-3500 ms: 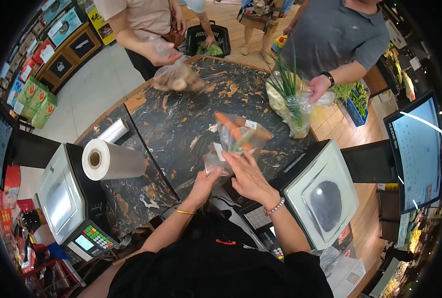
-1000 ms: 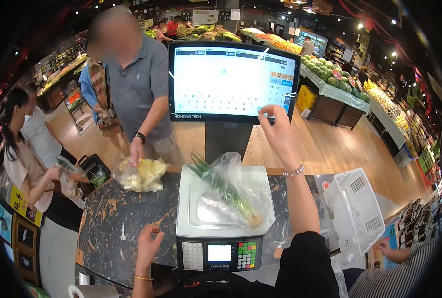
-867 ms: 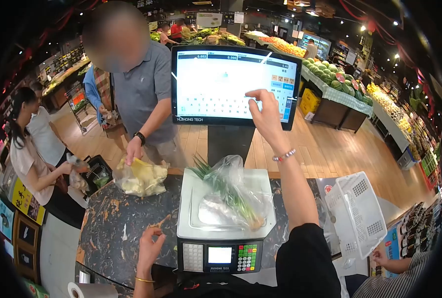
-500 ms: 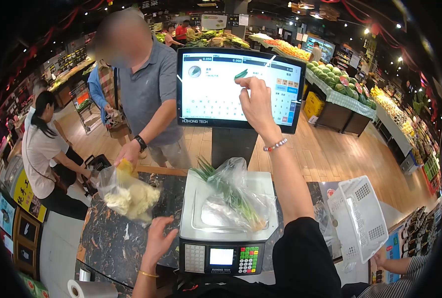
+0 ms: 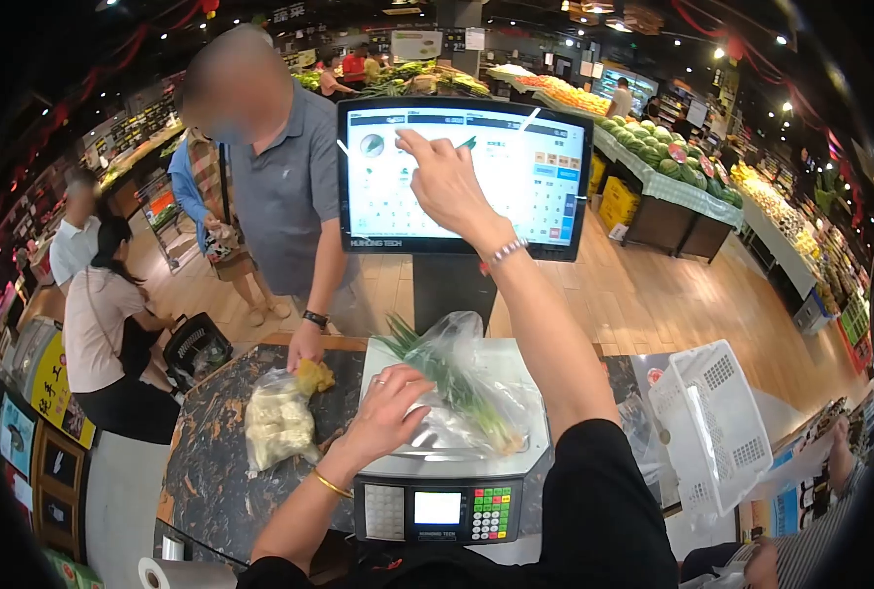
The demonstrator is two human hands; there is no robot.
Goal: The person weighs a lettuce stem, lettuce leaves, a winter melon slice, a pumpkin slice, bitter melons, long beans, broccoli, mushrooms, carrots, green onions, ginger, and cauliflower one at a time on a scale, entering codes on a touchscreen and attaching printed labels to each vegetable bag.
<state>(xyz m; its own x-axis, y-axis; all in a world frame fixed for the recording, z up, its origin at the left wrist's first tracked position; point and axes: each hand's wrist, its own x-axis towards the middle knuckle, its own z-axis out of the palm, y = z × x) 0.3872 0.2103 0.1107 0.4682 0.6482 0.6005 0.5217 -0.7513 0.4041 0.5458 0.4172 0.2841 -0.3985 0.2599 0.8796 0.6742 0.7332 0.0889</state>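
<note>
My right hand (image 5: 449, 191) is raised to the touch screen (image 5: 408, 221), its fingers stretched toward the upper left, close over a green vegetable picture. Lower down, my left hand (image 5: 388, 410) reaches over the left side of the scale (image 5: 439, 508), fingers apart at the edge of a clear plastic bag (image 5: 469, 339). Scallions (image 5: 447, 378) lie in that bag on the weighing plate, their green tops sticking out. Left of the scale, a clear bag of pale, lumpy produce (image 5: 280, 422) rests on the dark counter, its yellowish top under another person's hand (image 5: 305, 346).
A white perforated basket (image 5: 707, 427) stands at the counter's right. A roll of clear plastic (image 5: 177, 572) is at the lower left. The person in a grey shirt (image 5: 295, 187) faces the counter; another crouches by a black basket (image 5: 198, 348). Watermelons (image 5: 668, 157) fill a stand behind.
My right hand has moved left across the screen. My left hand has moved up and right onto the scale. The other person's bag of pale produce has been lowered to the counter.
</note>
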